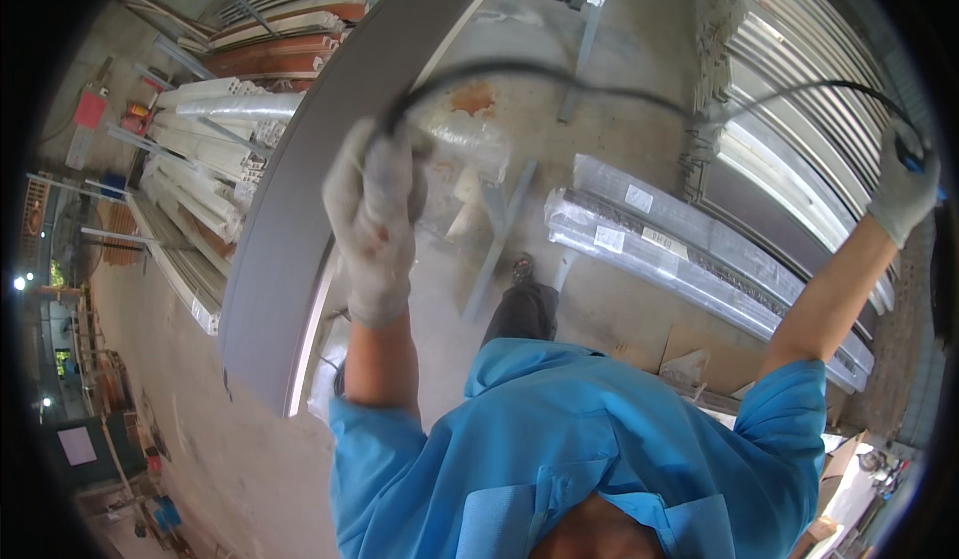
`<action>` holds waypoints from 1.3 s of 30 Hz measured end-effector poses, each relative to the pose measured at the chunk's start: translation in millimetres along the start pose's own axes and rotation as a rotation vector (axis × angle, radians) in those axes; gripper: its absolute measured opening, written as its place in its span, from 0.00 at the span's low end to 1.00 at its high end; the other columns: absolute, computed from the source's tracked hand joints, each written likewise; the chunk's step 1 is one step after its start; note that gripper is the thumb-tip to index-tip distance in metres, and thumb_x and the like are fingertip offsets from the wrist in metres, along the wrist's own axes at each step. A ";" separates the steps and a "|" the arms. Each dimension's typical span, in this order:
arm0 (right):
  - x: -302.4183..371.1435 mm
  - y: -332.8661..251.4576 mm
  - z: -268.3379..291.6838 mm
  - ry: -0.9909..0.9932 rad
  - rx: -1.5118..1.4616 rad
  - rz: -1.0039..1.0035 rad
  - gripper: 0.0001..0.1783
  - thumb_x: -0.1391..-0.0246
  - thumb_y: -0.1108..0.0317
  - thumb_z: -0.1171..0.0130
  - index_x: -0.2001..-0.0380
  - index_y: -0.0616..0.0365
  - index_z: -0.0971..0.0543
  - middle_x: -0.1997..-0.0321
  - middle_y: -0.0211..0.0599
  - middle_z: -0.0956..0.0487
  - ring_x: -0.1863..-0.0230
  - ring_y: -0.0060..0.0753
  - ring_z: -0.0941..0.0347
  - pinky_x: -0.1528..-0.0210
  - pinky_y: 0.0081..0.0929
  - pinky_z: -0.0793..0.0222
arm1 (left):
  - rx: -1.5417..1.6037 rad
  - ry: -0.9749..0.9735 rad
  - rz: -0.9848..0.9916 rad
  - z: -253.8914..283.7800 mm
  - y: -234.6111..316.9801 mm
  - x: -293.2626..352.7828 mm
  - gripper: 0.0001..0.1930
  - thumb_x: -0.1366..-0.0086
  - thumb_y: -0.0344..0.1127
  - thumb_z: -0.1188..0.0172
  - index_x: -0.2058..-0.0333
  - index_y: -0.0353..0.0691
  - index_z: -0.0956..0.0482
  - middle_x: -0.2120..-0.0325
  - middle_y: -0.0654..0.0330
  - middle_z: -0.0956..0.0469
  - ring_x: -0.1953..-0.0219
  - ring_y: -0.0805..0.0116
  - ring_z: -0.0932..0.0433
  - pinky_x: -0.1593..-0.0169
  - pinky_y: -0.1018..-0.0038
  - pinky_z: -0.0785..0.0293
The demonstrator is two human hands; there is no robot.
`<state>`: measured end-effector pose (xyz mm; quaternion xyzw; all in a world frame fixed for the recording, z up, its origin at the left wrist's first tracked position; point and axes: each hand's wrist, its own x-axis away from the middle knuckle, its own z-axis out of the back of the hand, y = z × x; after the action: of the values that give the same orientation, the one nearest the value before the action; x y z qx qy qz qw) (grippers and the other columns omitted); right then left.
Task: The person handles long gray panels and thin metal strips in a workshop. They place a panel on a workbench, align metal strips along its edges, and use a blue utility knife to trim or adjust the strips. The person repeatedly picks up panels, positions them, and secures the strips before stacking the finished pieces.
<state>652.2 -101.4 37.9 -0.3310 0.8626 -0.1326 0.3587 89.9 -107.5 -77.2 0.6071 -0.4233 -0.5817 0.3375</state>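
A long, thin black flexible strip (559,67) arches between my two raised hands and is smeared by motion along part of its length. My left hand (372,224), in a pale work glove with small dark stains, is closed round one end of it, over the edge of a long dark grey profile (290,174). Far out to the right, my gloved right hand (904,184) is closed near the strip's other end. Something small, dark and blue shows at its fingers, too little visible to name.
Racks of white and brown profiles (215,124) stand at the left. Plastic-wrapped profiles (659,244) lie at the right, near stacked pale lengths (789,89). Grey metal bars (499,244) cross the concrete floor. My foot (522,267) is between the grey profile and the wrapped bundle.
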 end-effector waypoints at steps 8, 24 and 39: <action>-95.4 229.7 43.5 -0.047 0.377 -0.134 0.13 0.35 0.62 0.42 0.65 0.64 0.25 0.71 0.38 0.26 0.68 0.29 0.29 0.61 0.30 0.27 | -0.071 0.001 -0.035 -55.9 -101.0 -165.3 0.13 0.23 0.38 0.49 0.61 0.33 0.22 0.78 0.69 0.31 0.77 0.83 0.36 0.73 0.79 0.43; -25.2 381.5 106.8 0.340 1.022 -0.602 0.26 0.36 0.41 0.42 0.62 0.56 0.23 0.79 0.25 0.26 0.84 0.19 0.31 0.84 0.22 0.38 | -1.023 -0.536 0.332 6.7 -326.4 -211.4 0.13 0.37 0.39 0.41 0.58 0.42 0.17 0.63 0.47 0.17 0.58 0.44 0.19 0.54 0.55 0.26; -87.3 439.6 366.1 0.545 0.450 -0.869 0.11 0.40 0.77 0.39 0.55 0.61 0.25 0.65 0.37 0.20 0.72 0.28 0.22 0.73 0.26 0.25 | -1.560 -0.587 0.369 -39.1 -294.5 -234.4 0.22 0.37 0.43 0.37 0.46 0.45 0.23 0.46 0.45 0.24 0.42 0.44 0.28 0.44 0.54 0.29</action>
<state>747.4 287.8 -379.8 -0.5251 0.6588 -0.5300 0.0971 172.6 223.8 -240.6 -0.0530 -0.0640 -0.7762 0.6250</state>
